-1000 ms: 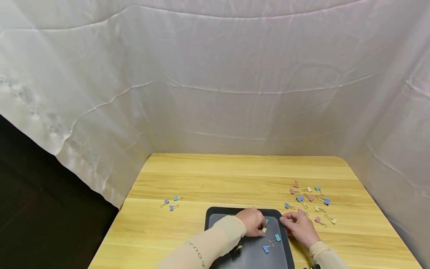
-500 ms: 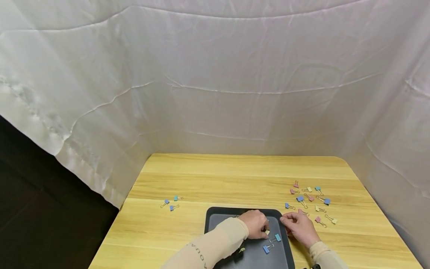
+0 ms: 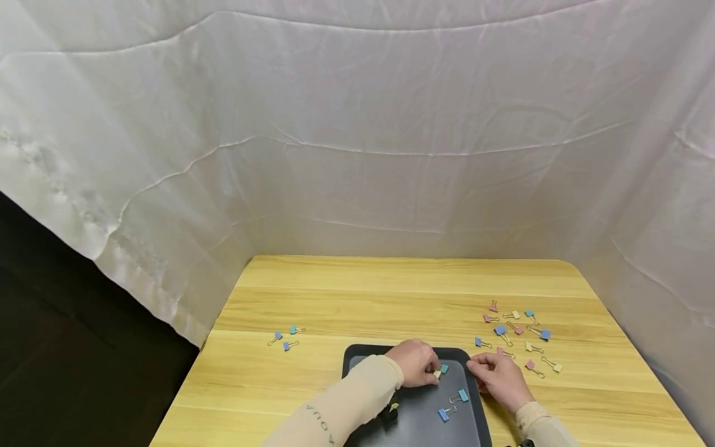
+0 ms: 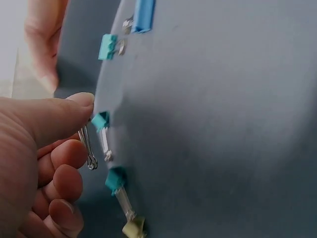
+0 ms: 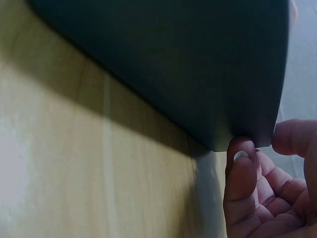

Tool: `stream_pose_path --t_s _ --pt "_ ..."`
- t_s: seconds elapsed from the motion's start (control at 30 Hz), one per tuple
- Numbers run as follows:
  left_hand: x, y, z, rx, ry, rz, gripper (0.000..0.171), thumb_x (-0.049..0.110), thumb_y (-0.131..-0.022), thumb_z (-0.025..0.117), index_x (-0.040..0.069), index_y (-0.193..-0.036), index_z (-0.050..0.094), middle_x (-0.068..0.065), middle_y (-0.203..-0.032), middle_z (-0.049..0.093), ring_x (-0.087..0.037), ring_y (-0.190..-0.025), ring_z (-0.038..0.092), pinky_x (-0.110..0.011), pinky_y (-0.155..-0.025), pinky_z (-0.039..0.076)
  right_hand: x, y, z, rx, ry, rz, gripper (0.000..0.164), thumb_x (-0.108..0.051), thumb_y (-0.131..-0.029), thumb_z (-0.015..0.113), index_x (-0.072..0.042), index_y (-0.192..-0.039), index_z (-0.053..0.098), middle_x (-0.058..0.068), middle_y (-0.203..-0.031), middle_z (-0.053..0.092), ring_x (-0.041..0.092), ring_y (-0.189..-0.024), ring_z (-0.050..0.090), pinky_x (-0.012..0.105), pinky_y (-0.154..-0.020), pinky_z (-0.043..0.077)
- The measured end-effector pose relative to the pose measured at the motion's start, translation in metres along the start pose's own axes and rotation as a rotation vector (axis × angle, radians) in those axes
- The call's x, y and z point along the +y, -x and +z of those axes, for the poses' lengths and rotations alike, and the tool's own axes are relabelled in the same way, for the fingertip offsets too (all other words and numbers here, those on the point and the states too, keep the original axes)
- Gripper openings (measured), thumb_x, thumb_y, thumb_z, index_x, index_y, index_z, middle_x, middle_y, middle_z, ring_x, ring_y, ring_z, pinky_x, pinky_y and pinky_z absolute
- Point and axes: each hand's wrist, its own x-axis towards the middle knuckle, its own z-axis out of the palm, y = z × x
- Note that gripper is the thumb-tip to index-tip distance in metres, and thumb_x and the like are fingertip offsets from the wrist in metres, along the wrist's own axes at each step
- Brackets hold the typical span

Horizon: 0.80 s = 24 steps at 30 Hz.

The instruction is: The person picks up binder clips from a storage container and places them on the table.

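My left hand is over the far part of a dark grey tray, its thumb and index finger pinching a yellow binder clip. The left wrist view shows that clip's wire handles hanging below the thumb; the fingers hide its body. Just beyond the fingertips lies a teal binder clip. Another teal clip and a blue clip rest on the tray nearer the front. My right hand grips the tray's right rim between thumb and fingers.
Several pink, yellow and blue binder clips lie scattered on the wooden table right of the tray. Farther left sit a teal clip and two blue clips. Pale curtains enclose the table.
After a slight shift right, my left hand has moved back left and away from me with the yellow binder clip. A teal clip beside it shows more clearly. My right hand stays at the rim.
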Motion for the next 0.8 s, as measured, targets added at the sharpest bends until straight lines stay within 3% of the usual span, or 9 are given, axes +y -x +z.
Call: stream_pose_path --t_s 0.4,0.6,0.8 --pt "-0.025 0.02 -0.024 0.075 0.106 -0.064 0.016 0.031 -0.083 0.076 0.019 -0.095 0.076 0.015 -0.076 0.062 0.004 -0.066 0.05 -0.013 -0.064 0.043 0.001 0.0 0.001 -0.003 -0.01 0.002 0.022 -0.016 -0.091 0.065 0.003 -0.102 0.069 0.006 -0.067 0.062 0.017 -0.058 0.058 0.028 -0.053 0.052" --pt "-0.043 0.037 -0.036 0.124 0.122 -0.067 0.01 0.027 -0.084 0.076 0.019 -0.081 0.071 0.013 -0.065 0.05 -0.001 -0.06 0.043 -0.017 -0.06 0.038 0.002 0.0 0.001 -0.001 -0.021 0.003 0.021 -0.015 -0.091 0.065 0.004 -0.1 0.069 0.007 -0.066 0.062 0.017 -0.057 0.058 0.029 -0.052 0.052" --pt "-0.061 0.055 -0.044 0.169 0.105 -0.053 0.027 0.026 -0.083 0.076 0.02 -0.066 0.057 0.013 -0.061 0.044 -0.001 -0.057 0.038 -0.017 -0.055 0.032 0.002 -0.001 0.002 0.003 -0.019 -0.001 0.021 -0.015 -0.091 0.065 0.003 -0.1 0.069 0.006 -0.066 0.062 0.017 -0.057 0.058 0.029 -0.052 0.052"
